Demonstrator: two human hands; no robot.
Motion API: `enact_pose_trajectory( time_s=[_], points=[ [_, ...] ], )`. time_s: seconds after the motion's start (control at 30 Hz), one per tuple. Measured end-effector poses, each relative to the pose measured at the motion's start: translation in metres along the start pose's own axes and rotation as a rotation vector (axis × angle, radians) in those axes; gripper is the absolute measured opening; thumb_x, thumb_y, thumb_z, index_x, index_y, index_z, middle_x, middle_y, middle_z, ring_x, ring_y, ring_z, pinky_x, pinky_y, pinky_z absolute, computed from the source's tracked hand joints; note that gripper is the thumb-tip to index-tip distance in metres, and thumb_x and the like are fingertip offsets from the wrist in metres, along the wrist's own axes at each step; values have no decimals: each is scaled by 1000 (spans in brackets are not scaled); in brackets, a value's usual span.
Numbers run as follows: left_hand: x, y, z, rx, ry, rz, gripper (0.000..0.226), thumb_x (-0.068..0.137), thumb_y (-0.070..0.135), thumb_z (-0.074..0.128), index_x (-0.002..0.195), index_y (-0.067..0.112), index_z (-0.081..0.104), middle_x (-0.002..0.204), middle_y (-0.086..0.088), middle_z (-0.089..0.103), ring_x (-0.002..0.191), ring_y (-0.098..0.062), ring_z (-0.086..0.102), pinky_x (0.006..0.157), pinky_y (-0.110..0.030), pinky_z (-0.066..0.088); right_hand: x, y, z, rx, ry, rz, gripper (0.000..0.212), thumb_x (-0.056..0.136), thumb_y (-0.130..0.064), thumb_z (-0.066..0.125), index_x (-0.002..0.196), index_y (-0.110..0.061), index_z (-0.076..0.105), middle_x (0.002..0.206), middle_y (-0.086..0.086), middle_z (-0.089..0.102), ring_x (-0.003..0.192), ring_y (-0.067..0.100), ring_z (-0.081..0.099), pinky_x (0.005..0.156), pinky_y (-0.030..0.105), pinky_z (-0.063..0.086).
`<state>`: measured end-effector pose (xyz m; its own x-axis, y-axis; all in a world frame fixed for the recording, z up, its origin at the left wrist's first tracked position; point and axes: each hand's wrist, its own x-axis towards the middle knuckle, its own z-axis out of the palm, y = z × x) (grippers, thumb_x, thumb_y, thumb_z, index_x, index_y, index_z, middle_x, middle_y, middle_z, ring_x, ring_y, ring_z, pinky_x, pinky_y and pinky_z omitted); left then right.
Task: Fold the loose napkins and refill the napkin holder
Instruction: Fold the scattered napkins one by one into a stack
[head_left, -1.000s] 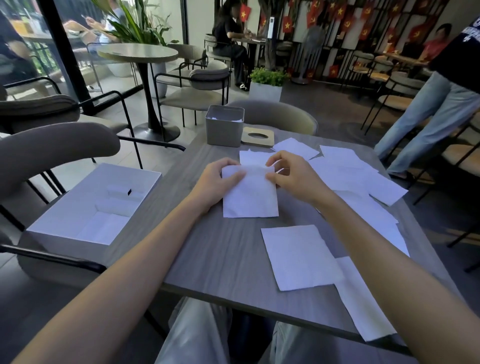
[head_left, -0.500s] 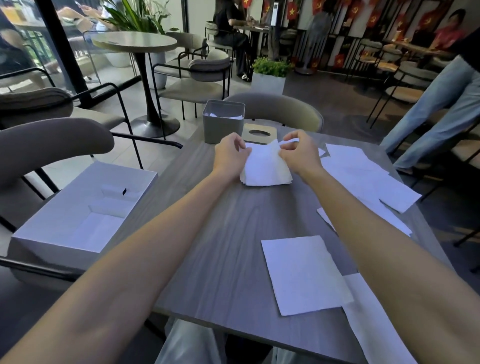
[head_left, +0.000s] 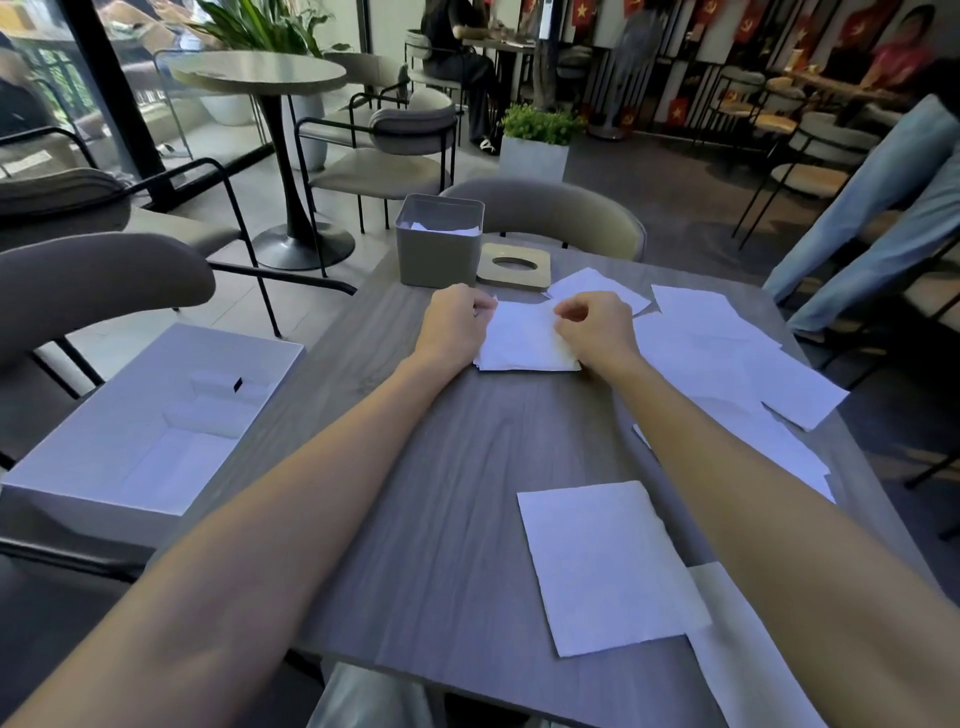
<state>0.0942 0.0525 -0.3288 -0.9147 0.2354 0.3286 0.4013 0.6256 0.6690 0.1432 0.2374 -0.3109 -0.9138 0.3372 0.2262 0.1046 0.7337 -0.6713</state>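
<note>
A folded white napkin (head_left: 522, 340) is held between my two hands just above the grey wooden table (head_left: 447, 499). My left hand (head_left: 457, 325) pinches its left top edge and my right hand (head_left: 595, 330) pinches its right edge, fingers curled. Behind them stands the grey square napkin holder (head_left: 439, 244), open at the top with white napkins inside. Its tan lid (head_left: 514, 266) with an oval slot lies beside it on the right. Several loose flat napkins (head_left: 711, 353) cover the table's right side, and one more napkin (head_left: 608, 564) lies near the front edge.
An open white cardboard box (head_left: 150, 415) rests on the chair to the left. A padded chair (head_left: 550, 218) stands behind the table. A person in jeans (head_left: 883, 208) stands at the right. Other café tables, chairs and a potted plant (head_left: 537, 140) fill the background.
Both hands folded the napkin in half and carried it away from me toward the napkin holder. It now sits smaller and thicker between my fingers.
</note>
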Motion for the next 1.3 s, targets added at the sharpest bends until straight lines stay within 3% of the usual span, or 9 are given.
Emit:
enact_pose_trajectory(
  time_s=[0.23, 0.3, 0.47, 0.6, 0.77, 0.9, 1.07, 1.2, 1.3],
  points=[
    [0, -3, 2, 91, -28, 25, 22, 95, 10, 53, 75, 18, 58, 82, -5, 50, 76, -23, 41, 72, -35, 43, -6, 0, 2, -72, -27, -70, 27, 94, -2, 54, 113, -2, 74, 111, 14, 73, 109, 25, 63, 90, 27, 48],
    [-4, -2, 1, 188, 15, 58, 20, 96, 15, 57, 105, 10, 74, 106, -11, 56, 99, -29, 49, 86, -37, 47, -7, 0, 2, -118, -31, -112, 30, 94, -3, 53, 118, -1, 71, 118, 15, 68, 113, 29, 60, 97, 32, 47],
    [-15, 25, -3, 278, 34, 304, 29, 100, 28, 51, 117, 16, 72, 117, -7, 60, 107, -30, 49, 92, -36, 38, -11, -10, 10, -195, 10, -395, 30, 92, -6, 49, 113, -5, 70, 117, 11, 68, 111, 29, 57, 93, 32, 42],
    [-19, 23, 12, 500, -128, 243, 37, 104, 28, 37, 129, 15, 61, 136, -9, 55, 122, -33, 46, 95, -41, 34, -16, -16, 25, -305, -171, -459, 18, 90, -14, 48, 95, -9, 65, 96, 10, 70, 88, 29, 60, 72, 35, 45],
    [-22, 5, 9, 648, -218, 218, 48, 107, 39, 27, 146, 17, 43, 158, -1, 35, 130, -32, 37, 98, -43, 30, -18, -5, 26, -435, -175, -520, 19, 96, -8, 45, 82, -3, 56, 88, 17, 63, 83, 35, 55, 69, 35, 30],
    [-22, -7, -4, 645, -251, 172, 50, 106, 40, 23, 146, 15, 38, 155, 1, 37, 127, -31, 36, 97, -43, 28, -24, 0, 17, -529, -121, -415, 22, 100, -9, 34, 87, -7, 52, 101, 18, 61, 94, 36, 51, 81, 39, 34],
    [-24, -12, -7, 592, -220, 59, 52, 104, 44, 27, 139, 11, 44, 142, -7, 45, 126, -32, 36, 98, -45, 30, -34, 0, 8, -671, -105, -331, 21, 99, -7, 32, 88, -8, 50, 106, 17, 61, 94, 33, 46, 73, 37, 28],
    [-30, -10, -11, 330, -106, 176, 54, 103, 47, 38, 150, 20, 40, 147, -3, 42, 126, -33, 38, 104, -44, 31, -37, -3, 9, -591, -67, -450, 41, 99, -29, 27, 106, -2, 58, 110, 16, 61, 94, 34, 50, 81, 41, 40],
    [-32, -5, -13, 347, -192, 278, 47, 103, 49, 37, 140, 27, 55, 143, 3, 47, 123, -30, 39, 104, -41, 29, -45, -12, 9, -492, -121, -635, 29, 103, -24, 35, 94, -6, 56, 97, 13, 62, 87, 32, 50, 82, 39, 37]
  ],
)
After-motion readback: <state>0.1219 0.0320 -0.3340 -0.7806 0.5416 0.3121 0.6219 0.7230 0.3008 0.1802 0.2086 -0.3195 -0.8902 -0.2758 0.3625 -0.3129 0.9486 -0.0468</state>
